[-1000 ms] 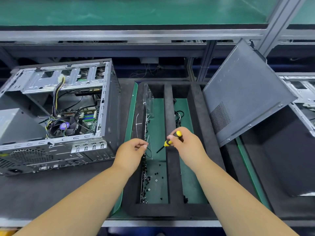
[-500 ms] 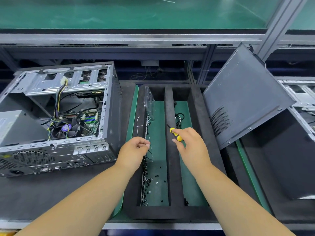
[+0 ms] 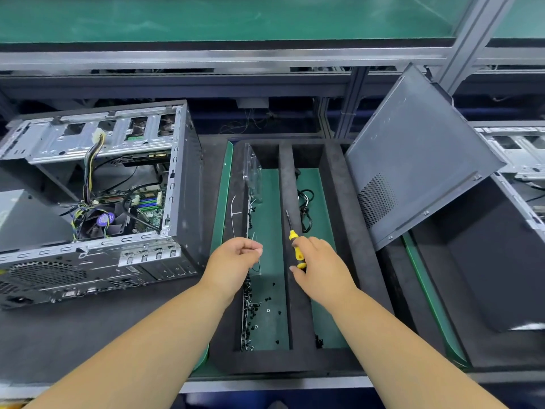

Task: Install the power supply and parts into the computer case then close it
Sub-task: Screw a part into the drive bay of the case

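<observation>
In the head view, the open computer case (image 3: 97,202) lies on its side at the left of the frame, its left edge cut off. Inside it, a fan, coloured wires and a green board show, though the tangle is hard to sort out. A grey box, apparently the power supply (image 3: 26,219), sits at the far left, partly out of frame and partly behind the case frame.

At centre, a black foam tray (image 3: 284,361) holds two green-floored compartments. Small black screws (image 3: 259,314) are scattered in the left one, too small to count.

The left hand (image 3: 236,258) is curled over the left compartment, fingertips pinched together; whatever they hold is too small to make out. The right hand (image 3: 321,264) is loosely curled around the yellow handle of a screwdriver (image 3: 295,243), whose dark shaft points toward the top of the frame along the foam divider. The palm hides the handle's lower end.

A black cable (image 3: 305,208) lies coiled in the right compartment. The grey side panel (image 3: 418,160) leans tilted at upper right, over a dark bin (image 3: 486,276).
</observation>
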`<state>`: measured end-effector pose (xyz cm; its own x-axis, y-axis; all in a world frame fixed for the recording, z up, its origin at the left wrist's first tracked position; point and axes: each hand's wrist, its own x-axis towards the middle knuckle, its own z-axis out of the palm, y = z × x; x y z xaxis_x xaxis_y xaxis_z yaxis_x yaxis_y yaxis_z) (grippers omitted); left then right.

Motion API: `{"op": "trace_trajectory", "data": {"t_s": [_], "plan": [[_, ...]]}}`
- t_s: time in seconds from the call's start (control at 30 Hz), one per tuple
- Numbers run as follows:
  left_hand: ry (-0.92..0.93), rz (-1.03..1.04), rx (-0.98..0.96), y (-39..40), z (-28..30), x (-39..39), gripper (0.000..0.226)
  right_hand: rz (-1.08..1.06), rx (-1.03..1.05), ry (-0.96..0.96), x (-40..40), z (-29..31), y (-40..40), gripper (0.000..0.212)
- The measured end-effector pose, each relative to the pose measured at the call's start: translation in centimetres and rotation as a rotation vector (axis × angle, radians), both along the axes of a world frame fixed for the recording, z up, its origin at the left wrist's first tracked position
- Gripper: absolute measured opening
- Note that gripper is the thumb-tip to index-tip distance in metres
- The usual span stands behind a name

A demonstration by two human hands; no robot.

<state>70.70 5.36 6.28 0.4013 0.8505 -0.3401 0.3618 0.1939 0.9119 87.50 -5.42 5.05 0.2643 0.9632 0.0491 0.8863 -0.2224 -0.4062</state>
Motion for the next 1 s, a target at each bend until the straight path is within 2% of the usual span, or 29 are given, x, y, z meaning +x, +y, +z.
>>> {"op": "trace_trajectory", "data": {"t_s": [0.23, 0.47, 0.53, 0.7, 0.77, 0.87, 0.97, 1.0], "plan": [[-0.041, 0.012, -0.052, -0.2, 0.4, 0.4, 0.015, 0.001, -0.007, 0.035, 0.0, 0.1, -0.1, 0.047], [-0.118, 0.013, -0.146, -0.5, 1.6, 0.7, 0.010, -0.040, 0.033, 0.055, 0.1, 0.9, 0.0, 0.039], [-0.165, 0.014, -0.184, -0.5, 2.2, 0.9, 0.010, -0.071, 0.084, 0.120, 0.2, 1.7, 0.3, 0.035], [-0.313, 0.000, -0.253, -0.3, 4.6, 1.5, 0.008, -0.119, 0.217, 0.490, -0.6, 5.6, 2.1, 0.015], [-0.354, 0.005, -0.268, 0.0, 5.4, 1.5, 0.008, -0.143, 0.243, 0.453, -0.5, 6.6, 2.9, 0.018], [-0.374, 0.034, -0.281, 0.5, 6.1, 1.1, 0.008, -0.242, 0.082, 0.266, 0.3, 6.4, 3.8, 0.010], [-0.375, 0.059, -0.286, 0.9, 6.2, 0.5, 0.008, -0.337, -0.237, 0.203, -0.1, 4.6, 4.1, 0.045], [-0.377, 0.067, -0.286, 1.0, 6.1, 0.3, 0.008, -0.329, -0.294, 0.179, -0.4, 3.9, 4.1, 0.050]]}}
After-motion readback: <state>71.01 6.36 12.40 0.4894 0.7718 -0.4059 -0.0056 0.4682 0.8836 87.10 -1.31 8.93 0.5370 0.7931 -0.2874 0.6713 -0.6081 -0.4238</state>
